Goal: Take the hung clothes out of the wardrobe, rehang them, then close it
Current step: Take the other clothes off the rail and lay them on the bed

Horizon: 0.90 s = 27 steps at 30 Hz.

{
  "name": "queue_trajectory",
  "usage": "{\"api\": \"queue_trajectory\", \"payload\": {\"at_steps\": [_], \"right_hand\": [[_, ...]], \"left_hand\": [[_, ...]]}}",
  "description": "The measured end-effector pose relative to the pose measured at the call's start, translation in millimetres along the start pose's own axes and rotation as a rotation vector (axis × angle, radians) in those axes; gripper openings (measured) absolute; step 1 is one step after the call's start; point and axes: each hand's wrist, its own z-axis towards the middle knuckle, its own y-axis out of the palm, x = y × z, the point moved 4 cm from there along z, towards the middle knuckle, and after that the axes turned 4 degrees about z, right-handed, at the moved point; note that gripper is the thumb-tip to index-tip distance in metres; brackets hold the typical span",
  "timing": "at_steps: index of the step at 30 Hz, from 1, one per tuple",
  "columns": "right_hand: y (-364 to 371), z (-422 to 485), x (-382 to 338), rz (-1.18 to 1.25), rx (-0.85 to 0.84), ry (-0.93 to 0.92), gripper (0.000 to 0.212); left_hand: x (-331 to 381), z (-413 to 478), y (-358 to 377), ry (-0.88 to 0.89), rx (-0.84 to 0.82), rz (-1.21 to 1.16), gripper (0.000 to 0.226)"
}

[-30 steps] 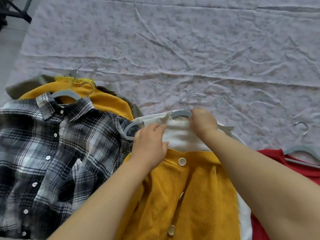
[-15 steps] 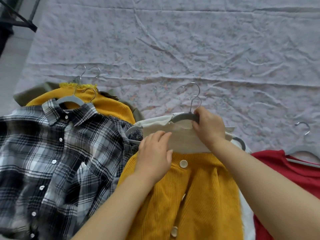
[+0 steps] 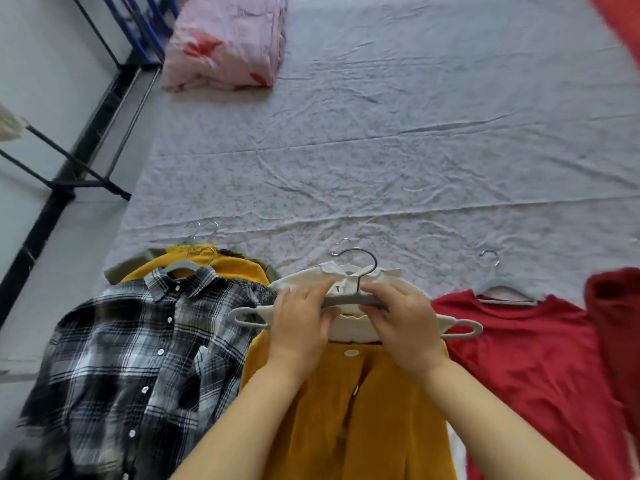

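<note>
left hand | right hand | both pinch grey hanger (fingers curled)

One wide-angle head-worn camera looks forward and down across the bed, close above the left hand and right hand at lower centre, the pink floral pillow far off at upper left.

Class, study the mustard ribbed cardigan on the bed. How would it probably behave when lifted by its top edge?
Probably floppy: the mustard cardigan lies flat with soft folds on the bed sheet, so it would droop. Its thick ribbed knit suggests moderate weight. The textured knit likely resists slipping when gripped.
</note>
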Motion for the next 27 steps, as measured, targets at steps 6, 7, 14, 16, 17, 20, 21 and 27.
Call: {"api": "queue_trajectory", "payload": {"at_steps": [6, 7, 14, 16, 17, 20, 21, 27], "right_hand": [[-62.6, -74.5, -62.2, -0.034, 0.182, 0.074, 0.048], [-71.0, -89.3, -71.6, -0.033, 0.222, 0.094, 0.05], [-121.0, -190.6, -122.7, -0.062, 0.428, 0.179, 0.048], [-137.5, -217.8, -127.6, -0.087, 0.461, 0.202, 0.046], [-146.5, -231.3, -128.5, -0.105, 0.474, 0.214, 0.044], [-175.3, -270.6, -127.6, -0.137, 0.53, 0.252, 0.037], [-185.7, -282.8, -126.6, -0.151, 0.558, 0.25, 0.033], [-261.2, -358.8, -106.2, -0.213, 0.654, 0.293, 0.025]], "left_hand": [[47.8, -67.8, -44.8, 0.172, 0.082, -0.069, 0.034], [55.7, -80.3, -52.4, 0.188, 0.097, -0.083, 0.032], [108.4, -166.5, -84.5, 0.338, 0.111, -0.131, 0.03], [127.5, -186.3, -86.7, 0.352, 0.09, -0.119, 0.034], [139.1, -195.8, -88.1, 0.363, 0.087, -0.11, 0.037], [175.1, -222.1, -90.8, 0.409, 0.105, -0.1, 0.043], [186.0, -229.9, -90.5, 0.414, 0.112, -0.111, 0.043], [271.3, -278.5, -70.7, 0.479, 0.148, -0.141, 0.041]]}}
